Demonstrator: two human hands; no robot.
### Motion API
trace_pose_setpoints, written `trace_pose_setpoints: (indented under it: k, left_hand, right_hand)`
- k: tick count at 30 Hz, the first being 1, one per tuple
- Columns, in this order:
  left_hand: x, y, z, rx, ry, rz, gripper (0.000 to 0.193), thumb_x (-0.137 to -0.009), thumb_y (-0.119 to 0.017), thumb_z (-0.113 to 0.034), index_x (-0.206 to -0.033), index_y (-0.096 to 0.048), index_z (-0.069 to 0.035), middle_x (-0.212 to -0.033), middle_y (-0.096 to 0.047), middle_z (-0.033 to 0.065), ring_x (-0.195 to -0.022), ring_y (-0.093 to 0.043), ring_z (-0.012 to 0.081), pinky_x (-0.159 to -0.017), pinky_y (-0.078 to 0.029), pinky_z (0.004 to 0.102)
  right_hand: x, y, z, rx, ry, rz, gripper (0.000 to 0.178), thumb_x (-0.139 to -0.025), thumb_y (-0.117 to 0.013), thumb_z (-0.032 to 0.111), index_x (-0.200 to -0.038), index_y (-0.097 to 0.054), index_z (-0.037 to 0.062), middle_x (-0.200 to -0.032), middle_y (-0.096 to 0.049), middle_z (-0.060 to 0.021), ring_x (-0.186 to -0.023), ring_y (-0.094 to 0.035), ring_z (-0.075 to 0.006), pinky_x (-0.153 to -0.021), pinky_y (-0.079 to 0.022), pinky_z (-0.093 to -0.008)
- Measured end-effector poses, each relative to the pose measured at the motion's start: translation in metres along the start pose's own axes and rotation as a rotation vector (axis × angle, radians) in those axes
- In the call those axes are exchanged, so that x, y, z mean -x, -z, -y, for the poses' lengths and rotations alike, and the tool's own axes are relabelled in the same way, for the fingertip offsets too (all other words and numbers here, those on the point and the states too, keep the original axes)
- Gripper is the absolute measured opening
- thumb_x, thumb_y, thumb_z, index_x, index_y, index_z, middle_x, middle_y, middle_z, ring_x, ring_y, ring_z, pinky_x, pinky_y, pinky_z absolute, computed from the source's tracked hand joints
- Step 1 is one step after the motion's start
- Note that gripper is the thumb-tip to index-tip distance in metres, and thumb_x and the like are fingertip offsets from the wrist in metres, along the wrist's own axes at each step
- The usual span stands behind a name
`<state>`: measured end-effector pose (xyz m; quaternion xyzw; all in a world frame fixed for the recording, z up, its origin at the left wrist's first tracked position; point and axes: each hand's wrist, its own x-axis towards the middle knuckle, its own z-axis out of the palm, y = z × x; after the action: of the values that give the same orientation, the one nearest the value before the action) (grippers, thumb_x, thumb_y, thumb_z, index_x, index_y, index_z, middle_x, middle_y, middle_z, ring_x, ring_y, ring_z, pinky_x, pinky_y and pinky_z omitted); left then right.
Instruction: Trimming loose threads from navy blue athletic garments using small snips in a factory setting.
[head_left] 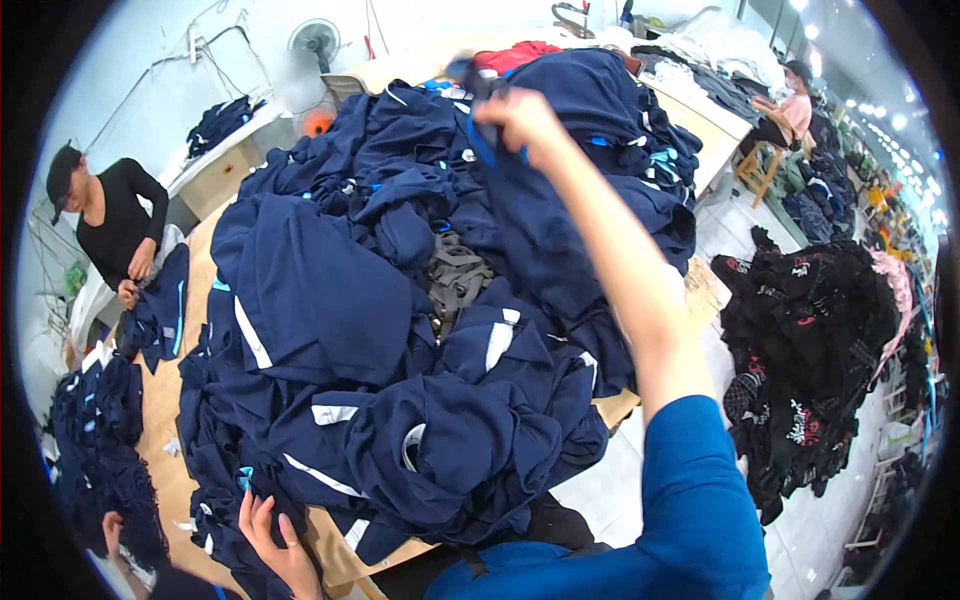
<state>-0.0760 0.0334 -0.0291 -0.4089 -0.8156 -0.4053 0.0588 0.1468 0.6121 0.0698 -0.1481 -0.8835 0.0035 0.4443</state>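
Observation:
A large heap of navy garments (pixel 320 300) with white stripes covers the table in front of me. My right hand (pixel 522 122) is raised over the far side of the heap, closed round a navy garment (pixel 505 210); its cloth hangs down from the fist and blends into the pile. At the near left edge my left hand (pixel 272 545) rests against navy cloth, fingers stretched and apart, just below a small light-blue tag (pixel 245 478). Grey straps (pixel 455 275) lie in a hollow at the heap's middle.
A person in black (pixel 115 215) handles a navy garment at the left. Another person's hand (pixel 112 532) shows at lower left, beside more navy cloth. Black printed garments (pixel 810 370) are piled on the floor at right. A person in pink (pixel 795 115) sits on a wooden stool (pixel 762 172) behind.

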Motion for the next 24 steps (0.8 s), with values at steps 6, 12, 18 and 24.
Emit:
trace_pose_setpoints:
  k: [6, 12, 18, 24]
  left_hand:
    - [-0.052, -0.047, -0.087, 0.610, -0.081, 0.301, 0.071, -0.074, -0.068, -0.026, -0.132, -0.032, -0.003, -0.127, -0.044, 0.0138, -0.115, -0.046, 0.0279, -0.094, -0.039, 0.0387]
    - [-0.090, -0.125, -0.222, 1.062, -0.255, 0.534, 0.114, -0.065, -0.080, -0.025, -0.142, 0.004, -0.010, -0.144, -0.011, 0.0223, -0.134, -0.016, 0.0347, -0.105, -0.020, 0.0470]
    - [-0.141, -0.114, -0.213, 0.969, -0.189, 0.350, 0.060, -0.073, -0.073, -0.019, -0.121, -0.044, 0.001, -0.111, -0.056, 0.0184, -0.101, -0.055, 0.0217, -0.086, -0.042, 0.0292]
    - [-0.128, 0.018, -0.122, 0.397, -0.513, -0.645, 0.031, -0.070, -0.064, 0.005, -0.100, -0.059, 0.000, -0.082, -0.052, 0.0109, -0.078, -0.052, 0.0243, -0.072, -0.042, 0.0302]
  right_hand:
    - [-0.131, 0.160, 0.114, -0.791, -0.488, -0.406, 0.021, -0.080, -0.063, 0.017, -0.063, -0.052, 0.0120, -0.048, -0.040, 0.0041, -0.038, -0.031, -0.0069, -0.035, -0.022, -0.0242]
    - [-0.214, 0.236, 0.212, -0.827, -0.246, -0.621, 0.019, -0.078, -0.066, 0.016, -0.067, -0.051, 0.0110, -0.052, -0.043, 0.0028, -0.041, -0.034, -0.0075, -0.037, -0.023, -0.0223]
    - [-0.230, 0.301, 0.248, -1.395, -0.530, -0.274, 0.024, -0.077, -0.068, 0.018, -0.063, -0.048, 0.0146, -0.051, -0.042, 0.0029, -0.040, -0.037, -0.0089, -0.039, -0.030, -0.0216]
    - [-0.234, 0.260, 0.204, -2.009, -0.276, 1.054, 0.026, -0.086, -0.054, 0.020, -0.061, -0.050, 0.0137, -0.049, -0.044, 0.0028, -0.038, -0.041, -0.0096, -0.034, -0.034, -0.0226]
